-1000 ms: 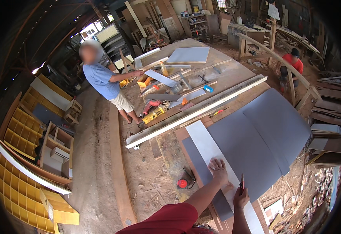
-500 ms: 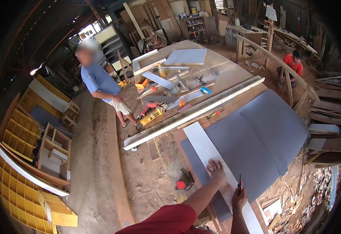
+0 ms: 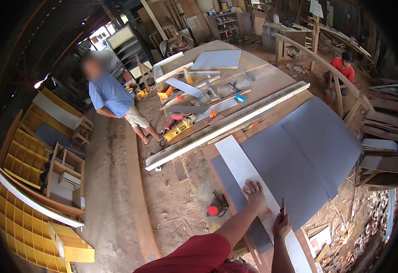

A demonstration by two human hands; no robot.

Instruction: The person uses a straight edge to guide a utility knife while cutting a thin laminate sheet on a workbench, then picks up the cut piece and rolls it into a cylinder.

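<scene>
A long white strip (image 3: 234, 157) lies across a large grey sheet (image 3: 283, 168), with a grey band of sheet showing along its left side. My left hand (image 3: 254, 193) lies flat on the strip, fingers spread, holding nothing. Close beside the strip's right edge, my right hand (image 3: 281, 225) is closed round a cutter knife (image 3: 283, 210) with a reddish handle. Its slim blade end points away from me, over the grey sheet. Whether the tip touches the sheet I cannot tell.
A long white-edged beam (image 3: 235, 125) crosses beyond the sheet. Behind it, a cluttered worktable (image 3: 258, 68) bears a yellow power tool (image 3: 179, 129) and panels. A red round object (image 3: 212, 210) sits left of my arm. One person (image 3: 112, 93) stands left; another (image 3: 342, 73) crouches right.
The person in blue has turned, and their arm has moved back. My view has shifted slightly. My left hand stays flat on the strip, and my right keeps hold of the cutter knife.
</scene>
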